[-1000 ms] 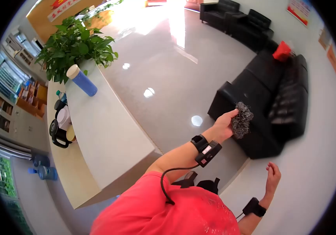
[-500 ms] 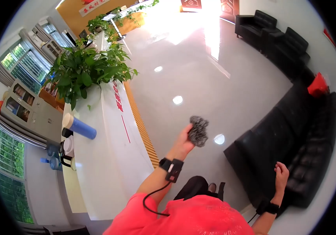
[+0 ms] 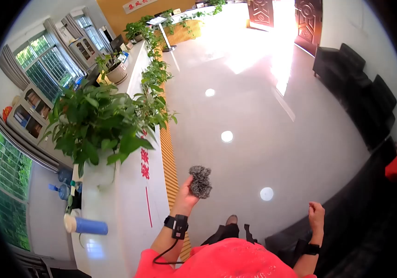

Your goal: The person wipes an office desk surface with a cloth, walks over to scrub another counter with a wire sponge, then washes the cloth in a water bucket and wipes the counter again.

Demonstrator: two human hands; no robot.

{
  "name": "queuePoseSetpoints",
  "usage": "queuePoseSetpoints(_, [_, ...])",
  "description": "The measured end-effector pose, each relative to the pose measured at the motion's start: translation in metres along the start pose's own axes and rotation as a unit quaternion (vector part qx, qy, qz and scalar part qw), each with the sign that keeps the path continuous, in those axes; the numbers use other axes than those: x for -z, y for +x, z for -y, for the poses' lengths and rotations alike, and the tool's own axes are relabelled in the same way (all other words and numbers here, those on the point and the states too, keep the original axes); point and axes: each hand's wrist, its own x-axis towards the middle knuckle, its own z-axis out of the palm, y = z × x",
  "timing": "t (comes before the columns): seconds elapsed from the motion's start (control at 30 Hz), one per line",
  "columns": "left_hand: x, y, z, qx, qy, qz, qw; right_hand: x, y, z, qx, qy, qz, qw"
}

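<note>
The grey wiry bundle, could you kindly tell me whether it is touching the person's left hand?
Touching: the head view shows the grey wiry bundle in the left hand, its edge against the fingers with no gap.

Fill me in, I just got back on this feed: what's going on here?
A person in a red shirt is alongside a white counter. Their left hand holds a grey, wiry clump out over the floor, not touching the counter. The right hand is half curled, with nothing visible in it, on the side of the black sofa. A blue bottle and a leafy plant are on the counter, with neither hand on them.
</note>
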Motion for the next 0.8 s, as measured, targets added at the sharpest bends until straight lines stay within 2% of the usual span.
queuePoseSetpoints(0.07, [-0.025, 0.034, -0.025, -0.015, 0.000, -0.027, 1.000, -0.005, 0.042, 0.014, 0.020, -0.025, -0.011, 0.999])
queuePoseSetpoints(0.17, [-0.051, 0.086, -0.048, -0.027, 0.000, -0.044, 0.999, -0.012, 0.109, 0.025, 0.001, 0.019, -0.006, 1.000])
queuePoseSetpoints(0.3, [-0.090, 0.163, -0.066, -0.055, 0.012, -0.039, 0.998, -0.025, 0.203, -0.013, -0.018, -0.003, 0.014, 1.000])
queuePoseSetpoints(0.4, [-0.102, 0.214, -0.077, -0.074, -0.003, -0.052, 0.996, -0.035, 0.288, -0.015, -0.031, -0.002, 0.034, 0.999])
queuePoseSetpoints(0.47, [-0.116, 0.246, -0.085, -0.101, -0.014, -0.048, 0.994, -0.039, 0.360, -0.008, 0.000, -0.008, 0.027, 1.000])
queuePoseSetpoints(0.53, [-0.138, 0.273, -0.088, -0.119, -0.024, -0.099, 0.988, -0.044, 0.425, 0.002, 0.030, -0.043, 0.036, 0.998])
queuePoseSetpoints(0.7, [-0.186, 0.338, -0.098, -0.161, -0.062, -0.151, 0.973, -0.069, 0.576, 0.046, 0.069, -0.008, 0.085, 0.994])
queuePoseSetpoints(0.8, [-0.184, 0.373, -0.112, -0.198, -0.064, -0.161, 0.965, -0.099, 0.655, 0.078, 0.104, 0.009, 0.124, 0.987])
